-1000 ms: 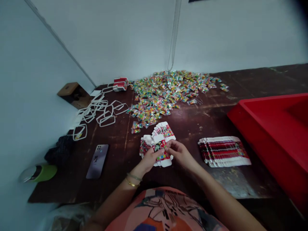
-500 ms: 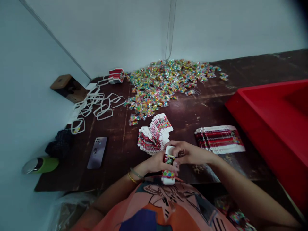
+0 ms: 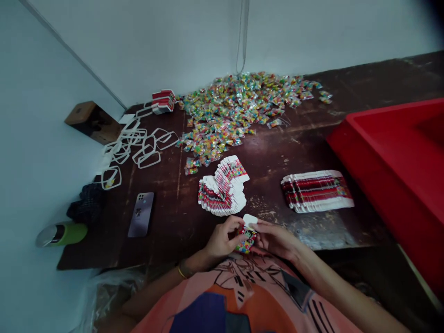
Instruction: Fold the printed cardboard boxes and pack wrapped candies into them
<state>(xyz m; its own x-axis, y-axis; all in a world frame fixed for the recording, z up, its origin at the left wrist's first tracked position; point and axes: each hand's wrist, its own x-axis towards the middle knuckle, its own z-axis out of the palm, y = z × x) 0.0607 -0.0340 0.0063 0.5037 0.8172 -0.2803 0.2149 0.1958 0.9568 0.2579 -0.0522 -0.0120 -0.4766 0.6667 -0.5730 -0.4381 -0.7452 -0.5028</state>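
Close to my body, a small colourful printed packet [image 3: 247, 239] with a white end flap sits between both hands. My left hand [image 3: 225, 237] pinches its left side near the flap, thumb and fingers bent. My right hand [image 3: 277, 238] grips the right side, thumb by the white flap and the other fingers partly hidden behind. Just beyond lies a fanned stack of white and red printed packets [image 3: 222, 189]. To the right is a neat row of similar packets [image 3: 317, 190].
Small wrapped candies [image 3: 236, 111] are heaped along the wall. At left lie white frames [image 3: 149, 150], a wooden box [image 3: 93, 122], a phone [image 3: 141, 215], dark cloth [image 3: 86, 203] and a green bottle [image 3: 64, 234]. A large red tray [image 3: 378, 185] stands on the right.
My fingers have shifted on the packet, and its lower white end no longer shows. My left hand has moved slightly left and down; the whole view has tilted a little.
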